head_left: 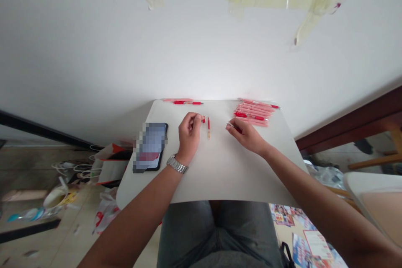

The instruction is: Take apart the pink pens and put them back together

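The left hand (189,134) is curled closed, thumb and forefinger pinching a small red piece (203,119); the folded fingers hide any more of it. The right hand (243,133) is also closed, gripping a slim pen part (230,124) whose pale tip pokes out leftward past the fingertips. How much of it lies inside the palm I cannot tell.

Between the hands, nearer the left, a thin refill (209,124), red toward the far end and amber toward the near end, lies on the white table (226,176), pointing away from the person. It looks very light and rather bendy, and would likely roll; a gentle pinch around the middle should suit it better than a squeeze at the tip. The red piece seems light too, small enough to slip, so fingertip hold on its sides makes sense. The pen part is probably stiff, smooth plastic, best held along its barrel.

Just beyond the right hand, a stack of pink and red pens (255,110) lies crosswise; loose and smooth, it may slide if nudged. At the far left edge lie a few more pens (184,101). A phone (151,146) rests left of the left hand.
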A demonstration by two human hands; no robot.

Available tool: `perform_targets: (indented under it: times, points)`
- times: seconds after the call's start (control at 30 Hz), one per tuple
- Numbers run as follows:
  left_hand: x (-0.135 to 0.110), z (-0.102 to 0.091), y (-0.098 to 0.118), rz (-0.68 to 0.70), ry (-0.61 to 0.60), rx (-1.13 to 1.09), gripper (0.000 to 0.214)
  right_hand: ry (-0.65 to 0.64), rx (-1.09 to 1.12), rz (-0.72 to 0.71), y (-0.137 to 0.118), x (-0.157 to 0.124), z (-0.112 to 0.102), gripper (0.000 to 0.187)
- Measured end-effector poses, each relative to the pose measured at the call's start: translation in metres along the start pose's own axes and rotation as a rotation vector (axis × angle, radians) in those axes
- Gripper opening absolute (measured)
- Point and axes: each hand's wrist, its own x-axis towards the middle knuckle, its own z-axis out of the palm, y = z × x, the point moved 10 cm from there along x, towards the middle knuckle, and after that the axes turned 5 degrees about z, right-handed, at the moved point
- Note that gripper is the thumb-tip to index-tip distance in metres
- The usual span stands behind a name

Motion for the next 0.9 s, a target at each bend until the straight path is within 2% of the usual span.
perform_targets:
  times: [0.13, 0.3, 0.4, 0.7, 0.9]
  points:
    - [-0.009, 0.02, 0.02, 0.202, -0.193, 0.155, 0.023, 0.001, 0.005, 0.004, 0.007, -0.005, 0.006, 0.031]
    - [-0.022, 0.046, 0.015, 0.281, -0.429, 0.276, 0.014, -0.021, -0.012, 0.0, 0.009, -0.007, 0.015, 0.033]
    - [-0.027, 0.057, 0.014, 0.351, -0.514, 0.314, 0.011, -0.026, -0.017, -0.015, 0.006, -0.008, 0.018, 0.032]
    - [-0.03, 0.061, 0.012, 0.432, -0.563, 0.365, 0.009, -0.07, -0.061, -0.124, -0.008, -0.014, 0.025, 0.021]
    - [-0.028, 0.059, 0.013, 0.407, -0.554, 0.341, 0.009, -0.059, 0.019, -0.072, -0.003, -0.012, 0.021, 0.027]
